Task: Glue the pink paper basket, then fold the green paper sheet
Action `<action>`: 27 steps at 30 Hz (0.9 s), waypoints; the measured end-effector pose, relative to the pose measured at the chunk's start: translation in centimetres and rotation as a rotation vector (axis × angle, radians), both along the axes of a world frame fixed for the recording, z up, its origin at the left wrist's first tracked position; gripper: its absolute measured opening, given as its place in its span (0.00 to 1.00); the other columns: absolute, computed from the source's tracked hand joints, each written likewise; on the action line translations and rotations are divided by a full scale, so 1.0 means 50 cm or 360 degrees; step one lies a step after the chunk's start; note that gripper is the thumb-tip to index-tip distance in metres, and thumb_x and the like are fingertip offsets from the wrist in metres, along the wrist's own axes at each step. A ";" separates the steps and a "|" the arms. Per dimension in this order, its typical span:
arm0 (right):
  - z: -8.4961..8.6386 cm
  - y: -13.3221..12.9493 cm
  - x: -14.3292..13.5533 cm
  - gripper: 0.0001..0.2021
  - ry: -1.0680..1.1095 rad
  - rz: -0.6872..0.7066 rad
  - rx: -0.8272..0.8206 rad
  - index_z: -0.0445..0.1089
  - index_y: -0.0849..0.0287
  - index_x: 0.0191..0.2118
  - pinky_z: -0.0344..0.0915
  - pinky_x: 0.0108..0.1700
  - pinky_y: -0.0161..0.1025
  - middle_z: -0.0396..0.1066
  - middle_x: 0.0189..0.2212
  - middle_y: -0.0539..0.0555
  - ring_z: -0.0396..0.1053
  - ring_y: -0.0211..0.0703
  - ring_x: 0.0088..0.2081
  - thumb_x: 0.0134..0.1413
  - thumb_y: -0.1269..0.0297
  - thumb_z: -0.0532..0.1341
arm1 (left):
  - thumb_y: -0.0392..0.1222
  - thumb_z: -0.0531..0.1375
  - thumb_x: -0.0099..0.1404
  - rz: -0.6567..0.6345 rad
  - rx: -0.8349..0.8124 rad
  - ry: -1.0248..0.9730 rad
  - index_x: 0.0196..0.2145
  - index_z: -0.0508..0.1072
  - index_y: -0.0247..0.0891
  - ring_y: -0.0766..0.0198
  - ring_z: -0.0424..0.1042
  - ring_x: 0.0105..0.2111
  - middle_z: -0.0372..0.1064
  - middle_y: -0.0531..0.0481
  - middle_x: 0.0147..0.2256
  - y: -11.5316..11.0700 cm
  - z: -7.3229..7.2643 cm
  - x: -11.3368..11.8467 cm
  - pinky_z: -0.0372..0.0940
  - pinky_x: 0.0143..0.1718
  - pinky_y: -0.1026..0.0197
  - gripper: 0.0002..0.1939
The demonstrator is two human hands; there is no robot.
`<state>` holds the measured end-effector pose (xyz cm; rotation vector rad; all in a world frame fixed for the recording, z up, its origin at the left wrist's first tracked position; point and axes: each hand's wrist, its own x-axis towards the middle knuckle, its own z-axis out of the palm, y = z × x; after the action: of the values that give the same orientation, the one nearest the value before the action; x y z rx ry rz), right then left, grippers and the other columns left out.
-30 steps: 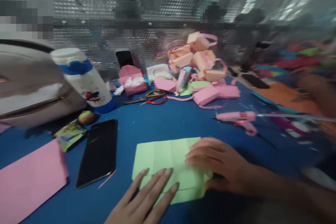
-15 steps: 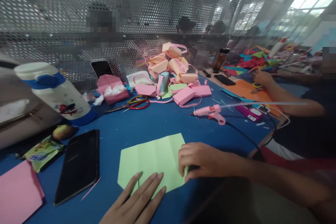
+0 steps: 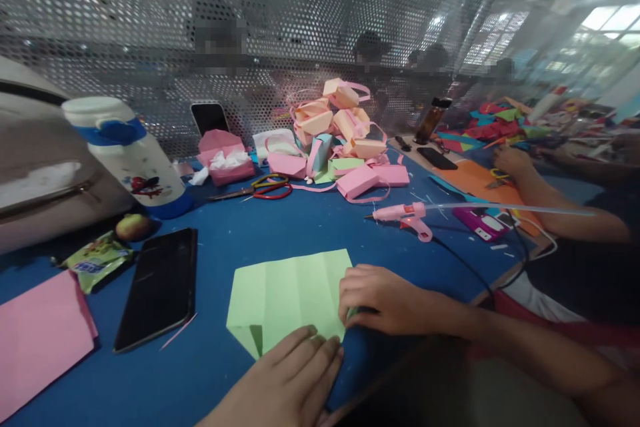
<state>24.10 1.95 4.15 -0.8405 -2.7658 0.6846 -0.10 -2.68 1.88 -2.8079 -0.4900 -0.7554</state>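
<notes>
A light green sheet of paper (image 3: 280, 290) with several crease lines lies on the blue tabletop in front of me. Its lower left corner has a flap folded up a little. My left hand (image 3: 285, 373) is over the near edge, fingers close together and bent down onto the paper; the thumb is hidden. At the right edge, my right hand (image 3: 377, 300) grips the sheet with curled fingers. Beyond the paper lies a pink hot glue gun (image 3: 403, 215) with a long clear glue stick in its back.
Left are a black phone (image 3: 159, 287), pink paper (image 3: 40, 340), a snack packet (image 3: 97, 259) and a white-blue bottle (image 3: 133, 160). Scissors (image 3: 257, 190) lie before a pile of paper boxes (image 3: 345, 123). At right, another person's hand (image 3: 515, 161) is near scissors on orange paper.
My left hand has slid right along the near edge, its fingers now closer together and more bent. The lower left corner of the green paper has lifted. The view has shifted slightly left.
</notes>
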 end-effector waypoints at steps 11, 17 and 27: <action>0.020 0.021 -0.024 0.07 0.0035 -0.0142 -0.0297 0.71 0.58 0.38 0.59 0.44 0.35 0.70 0.35 0.48 0.66 0.41 0.42 0.56 0.63 0.69 | 0.43 0.51 0.76 -0.0086 -0.0036 0.0159 0.53 0.73 0.34 0.61 0.70 0.53 0.74 0.49 0.52 -0.002 -0.001 -0.024 0.56 0.63 0.57 0.17; 0.004 0.023 -0.026 0.10 0.0147 -0.0262 -0.0358 0.72 0.58 0.38 0.60 0.42 0.35 0.71 0.35 0.49 0.67 0.41 0.41 0.52 0.64 0.71 | 0.43 0.51 0.76 -0.0107 0.0023 0.0175 0.54 0.72 0.35 0.60 0.70 0.53 0.69 0.45 0.57 0.003 -0.011 -0.020 0.57 0.62 0.55 0.16; -0.038 0.024 -0.027 0.14 0.0295 -0.0448 -0.0214 0.67 0.57 0.38 0.57 0.45 0.38 0.70 0.37 0.49 0.65 0.43 0.42 0.54 0.57 0.70 | 0.41 0.51 0.76 -0.0140 0.0009 0.0192 0.55 0.72 0.37 0.63 0.70 0.47 0.72 0.51 0.53 0.018 -0.021 -0.015 0.39 0.69 0.48 0.16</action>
<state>22.76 3.15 2.25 -1.1049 -2.3976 0.8515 -0.85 -1.80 0.85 -2.8640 -0.3460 -0.5978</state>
